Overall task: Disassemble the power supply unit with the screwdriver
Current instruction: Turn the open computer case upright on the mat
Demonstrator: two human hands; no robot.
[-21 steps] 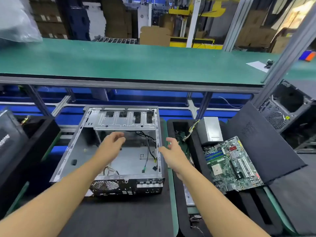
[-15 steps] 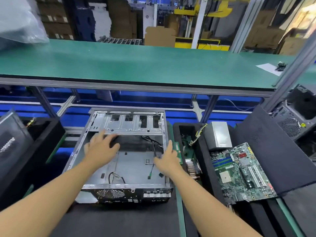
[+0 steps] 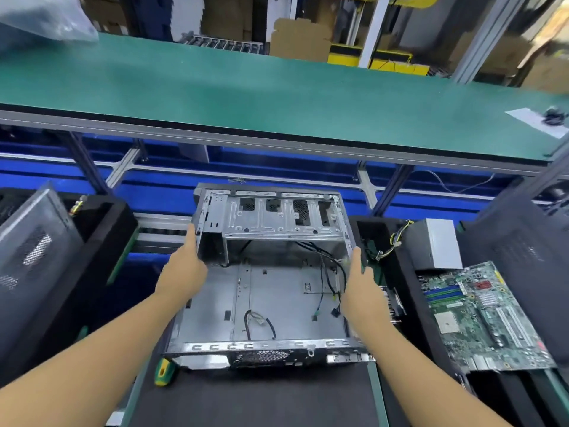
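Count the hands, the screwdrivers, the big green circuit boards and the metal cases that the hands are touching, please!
Hands: 2 (left hand, right hand)
Screwdriver: 1
Big green circuit board: 1
Metal case between the hands: 1
Total: 5

Two bare forearms show in the lower half, the left forearm (image 3: 92, 359) at seven o'clock and the right forearm (image 3: 415, 374) at five o'clock. The left hand (image 3: 184, 272) and right hand (image 3: 358, 288) are likewise uncovered.
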